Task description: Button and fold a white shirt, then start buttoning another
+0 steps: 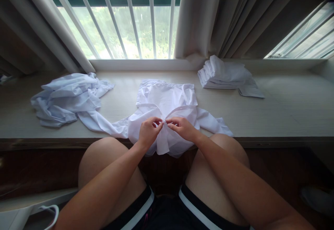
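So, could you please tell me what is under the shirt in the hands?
The shirt lies on the ledge, its lower edge hanging over the front. Both hands, left and right, pinch its front. Anything beneath the cloth is covered.

The thin white cotton-like shirt [167,101] is lying soft and matt, creasing finely where the bare left hand [148,132] and right hand [182,127] are pinching its front edge. The pale wood-grain bench [287,108] is showing a smooth, faintly satin laminate finish. The crumpled heap of white cloth [65,99] is looking limp and wrinkled, while the folded stack of white cloth [224,75] is lying flat and smooth. The beige woven curtains [208,17] are hanging in matt folds beside white painted metal window bars [152,17], which are looking smooth.
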The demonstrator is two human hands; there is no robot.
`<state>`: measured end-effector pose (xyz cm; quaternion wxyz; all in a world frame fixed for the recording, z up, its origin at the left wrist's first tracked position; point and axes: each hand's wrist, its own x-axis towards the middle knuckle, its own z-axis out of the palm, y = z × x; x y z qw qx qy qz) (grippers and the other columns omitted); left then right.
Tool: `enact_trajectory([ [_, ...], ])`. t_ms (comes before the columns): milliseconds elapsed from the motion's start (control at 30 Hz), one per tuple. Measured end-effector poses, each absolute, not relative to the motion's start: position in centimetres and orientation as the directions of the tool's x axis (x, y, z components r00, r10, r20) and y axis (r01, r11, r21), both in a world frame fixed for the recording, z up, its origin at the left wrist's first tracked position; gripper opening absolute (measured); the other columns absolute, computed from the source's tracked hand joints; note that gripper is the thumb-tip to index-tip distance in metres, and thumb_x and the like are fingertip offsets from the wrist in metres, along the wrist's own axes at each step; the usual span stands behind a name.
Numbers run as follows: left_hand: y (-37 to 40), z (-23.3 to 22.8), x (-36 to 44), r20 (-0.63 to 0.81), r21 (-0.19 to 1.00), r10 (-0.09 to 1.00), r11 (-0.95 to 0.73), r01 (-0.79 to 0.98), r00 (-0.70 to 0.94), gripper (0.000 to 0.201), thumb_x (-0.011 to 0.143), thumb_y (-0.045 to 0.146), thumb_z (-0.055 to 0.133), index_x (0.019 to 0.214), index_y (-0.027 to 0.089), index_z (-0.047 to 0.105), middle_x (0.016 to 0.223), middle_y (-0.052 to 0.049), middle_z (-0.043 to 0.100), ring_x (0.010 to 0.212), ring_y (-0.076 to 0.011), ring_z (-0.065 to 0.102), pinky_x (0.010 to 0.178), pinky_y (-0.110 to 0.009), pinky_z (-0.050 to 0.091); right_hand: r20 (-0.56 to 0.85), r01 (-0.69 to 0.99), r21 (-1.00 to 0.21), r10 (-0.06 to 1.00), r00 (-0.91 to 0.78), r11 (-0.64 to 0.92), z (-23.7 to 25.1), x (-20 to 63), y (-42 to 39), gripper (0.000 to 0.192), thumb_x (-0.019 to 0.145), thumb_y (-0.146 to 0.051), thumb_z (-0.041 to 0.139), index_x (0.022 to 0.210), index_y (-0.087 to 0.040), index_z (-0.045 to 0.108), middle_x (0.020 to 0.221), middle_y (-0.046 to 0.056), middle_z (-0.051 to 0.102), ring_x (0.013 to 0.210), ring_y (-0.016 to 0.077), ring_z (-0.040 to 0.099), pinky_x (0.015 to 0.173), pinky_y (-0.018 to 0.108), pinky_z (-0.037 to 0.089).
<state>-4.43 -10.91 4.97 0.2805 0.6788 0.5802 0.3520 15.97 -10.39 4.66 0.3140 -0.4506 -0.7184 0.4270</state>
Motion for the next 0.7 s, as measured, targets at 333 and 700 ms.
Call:
enact_trajectory([
  [333, -10.83, 4.66, -4.39, 0.179, 0.776, 0.978, -0.207, 0.596, 0.108, 0.010, 0.086, 0.028, 0.075, 0.092, 0.021, 0.077, 0.082, -0.001, 0.074, 0.068, -0.0139, 0.062, 0.071, -0.028, 0.048, 0.089, 0.389, -0.883, 0.908, -0.409, 0.261, 4.42, 15.97, -10.37, 0.029, 0.096, -0.028, 0.062, 0.120, -0.019, 0.076, 0.120, 0.007, 0.074, 0.110, 0.0206, 0.069, 0.089, 0.031, 0.054],
  [700, -10.78, 4.57, -4.32, 0.159, 0.772, 0.982, -0.188, 0.607, 0.101, 0.013, 0.086, 0.034, 0.075, 0.090, 0.022, 0.080, 0.076, -0.001, 0.074, 0.067, -0.0152, 0.062, 0.069, -0.028, 0.046, 0.135, 0.411, -0.852, 0.894, -0.426, 0.324, 4.82, 15.96, -10.50, 0.027, 0.098, -0.024, 0.060, 0.118, -0.019, 0.077, 0.119, 0.007, 0.074, 0.107, 0.0197, 0.068, 0.086, 0.029, 0.054],
])
